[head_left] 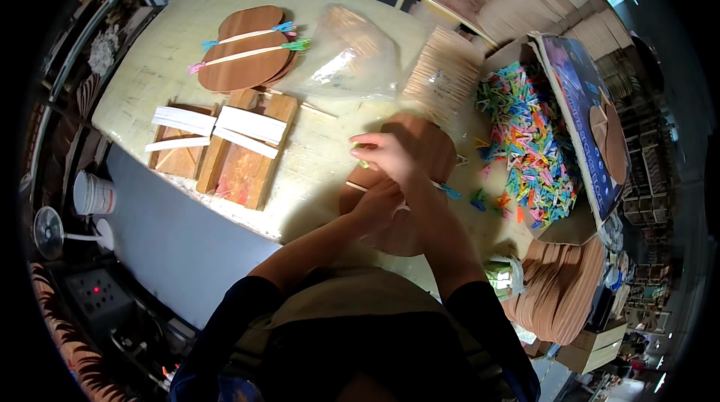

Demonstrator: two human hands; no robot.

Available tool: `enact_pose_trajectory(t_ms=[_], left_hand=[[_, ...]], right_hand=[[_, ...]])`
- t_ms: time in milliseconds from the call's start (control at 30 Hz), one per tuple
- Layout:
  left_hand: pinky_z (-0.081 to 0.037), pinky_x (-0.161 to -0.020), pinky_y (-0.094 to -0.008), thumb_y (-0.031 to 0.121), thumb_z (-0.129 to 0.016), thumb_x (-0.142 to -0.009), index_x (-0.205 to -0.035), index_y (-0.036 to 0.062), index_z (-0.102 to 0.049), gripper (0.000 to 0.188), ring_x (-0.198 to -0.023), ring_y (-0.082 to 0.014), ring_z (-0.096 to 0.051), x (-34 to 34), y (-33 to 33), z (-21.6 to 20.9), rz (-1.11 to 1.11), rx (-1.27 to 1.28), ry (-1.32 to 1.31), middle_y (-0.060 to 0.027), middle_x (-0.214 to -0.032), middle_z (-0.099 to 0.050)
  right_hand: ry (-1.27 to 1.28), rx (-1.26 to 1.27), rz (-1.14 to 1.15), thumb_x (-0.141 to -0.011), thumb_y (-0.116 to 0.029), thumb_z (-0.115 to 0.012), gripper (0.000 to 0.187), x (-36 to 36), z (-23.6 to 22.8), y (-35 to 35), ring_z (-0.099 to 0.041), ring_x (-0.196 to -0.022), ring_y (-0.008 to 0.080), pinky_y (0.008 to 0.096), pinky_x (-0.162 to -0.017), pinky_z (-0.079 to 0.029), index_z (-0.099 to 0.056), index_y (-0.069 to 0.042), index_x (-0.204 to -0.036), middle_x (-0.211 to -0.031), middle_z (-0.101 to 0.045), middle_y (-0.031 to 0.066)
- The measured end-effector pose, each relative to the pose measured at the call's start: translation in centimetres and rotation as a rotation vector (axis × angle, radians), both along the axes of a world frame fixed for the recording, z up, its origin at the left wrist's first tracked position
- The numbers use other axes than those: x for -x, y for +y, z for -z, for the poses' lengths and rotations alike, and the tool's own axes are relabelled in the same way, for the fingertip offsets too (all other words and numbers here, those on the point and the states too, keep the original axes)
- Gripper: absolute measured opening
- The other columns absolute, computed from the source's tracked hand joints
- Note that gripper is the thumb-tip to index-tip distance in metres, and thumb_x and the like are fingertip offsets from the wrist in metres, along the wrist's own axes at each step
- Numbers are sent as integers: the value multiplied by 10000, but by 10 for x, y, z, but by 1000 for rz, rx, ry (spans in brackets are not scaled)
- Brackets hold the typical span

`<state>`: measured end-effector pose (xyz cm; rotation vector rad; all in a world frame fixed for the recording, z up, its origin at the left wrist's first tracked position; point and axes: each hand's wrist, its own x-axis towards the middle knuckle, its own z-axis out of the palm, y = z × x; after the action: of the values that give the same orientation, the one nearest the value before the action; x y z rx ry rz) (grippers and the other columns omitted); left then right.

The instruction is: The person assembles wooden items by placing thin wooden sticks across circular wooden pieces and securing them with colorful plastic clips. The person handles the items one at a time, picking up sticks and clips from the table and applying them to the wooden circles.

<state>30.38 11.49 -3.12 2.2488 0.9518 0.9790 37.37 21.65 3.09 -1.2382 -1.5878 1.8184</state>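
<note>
Brown figure-eight-shaped wooden boards (431, 143) lie in front of me on the table. Curled fingers of my left hand (377, 203) rest over the boards, beside a thin pale stick (356, 187); what they grip is hidden. A blue clothespin (449, 190) shows at the boards' right edge. Above my left hand, my right hand (386, 156) pinches a small light green clothespin (363, 162) between thumb and fingers near the boards' left side. My right forearm crosses over part of the boards.
An open box (559, 233) of colourful clothespins (529, 154) stands at right. Sticks (442, 68) and a clear plastic bag (345, 64) lie behind. Clipped boards (244, 64) sit at far left, wooden frames (259, 177) with white strips nearer. More brown boards (559, 289) are stacked at near right.
</note>
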Motion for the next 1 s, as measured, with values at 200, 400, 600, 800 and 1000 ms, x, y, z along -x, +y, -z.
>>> enact_pose_trajectory(t_ms=[200, 400, 600, 800, 1000], left_hand=[[-380, -940, -341, 119, -403, -926, -1266, 20, -419, 355, -1123, -231, -487, -11, -5, 7, -19, 368, -176, -114, -1161, -529], [-376, -944, -335, 127, -406, -875, -1142, 21, -484, 297, -1115, -247, -485, -2, -4, -3, -28, 206, 130, -136, -1164, -515], [-398, -920, -346, 128, -499, -832, -1066, 35, -582, 265, -1039, -262, -519, -6, -5, 6, 184, 687, -763, -123, -1063, -565], [-409, -837, -427, 38, -637, -714, -1011, 29, -525, 318, -944, -360, -508, 56, -64, -6, -638, -30, -239, -176, -1028, -520], [-481, -782, -360, 104, -646, -805, -1137, 23, -513, 367, -988, -255, -556, 67, -84, 17, -470, 1139, -763, -126, -1099, -560]], right_hand=[[-182, -13, -240, -817, -119, -647, 178, 51, 22, -5, -587, -775, 114, 247, -706, -463, -677, -9, -953, -829, -660, 46], [-334, -214, -483, -800, -154, -662, 290, 46, 20, -4, -610, -810, 146, 278, -748, -474, -638, -11, -1052, -928, -670, 78], [-182, -585, 118, -827, -157, -611, 425, -86, -87, -53, -556, -936, 161, 283, -793, -444, -491, -36, -1216, -1118, -555, 64], [-318, -664, 1068, -808, -199, -584, 312, -184, -191, -207, -529, -883, 169, 311, -820, -401, -522, -44, -1071, -991, -542, 58], [-355, -609, 1597, -792, -234, -562, 243, -187, -249, -285, -507, -838, 176, 334, -842, -365, -548, -50, -951, -886, -532, 53]])
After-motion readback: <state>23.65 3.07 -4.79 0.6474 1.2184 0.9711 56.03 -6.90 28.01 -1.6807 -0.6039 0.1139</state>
